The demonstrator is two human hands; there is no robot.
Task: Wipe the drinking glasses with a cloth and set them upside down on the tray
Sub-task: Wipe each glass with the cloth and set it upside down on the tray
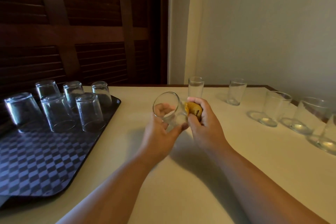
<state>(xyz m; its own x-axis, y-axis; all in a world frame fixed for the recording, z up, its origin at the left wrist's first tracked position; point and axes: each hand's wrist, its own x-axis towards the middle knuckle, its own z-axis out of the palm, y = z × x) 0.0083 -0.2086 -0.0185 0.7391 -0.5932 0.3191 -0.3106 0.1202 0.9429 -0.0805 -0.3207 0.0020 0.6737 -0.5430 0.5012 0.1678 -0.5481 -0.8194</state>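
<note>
My left hand (160, 132) grips a clear drinking glass (170, 110) above the middle of the table, tilted with its mouth toward the upper left. My right hand (203, 122) holds a bunched yellow cloth (193, 109) against the glass's base end. A dark checkered tray (36, 160) lies at the left, with several glasses (89, 112) standing upside down along its far side.
Several upright glasses (236, 92) stand in a row along the table's right and far edge, the nearest at the frame's right border (327, 138). The cream tabletop (181, 178) meets a dark louvred door at the back left and a pale wall at the right.
</note>
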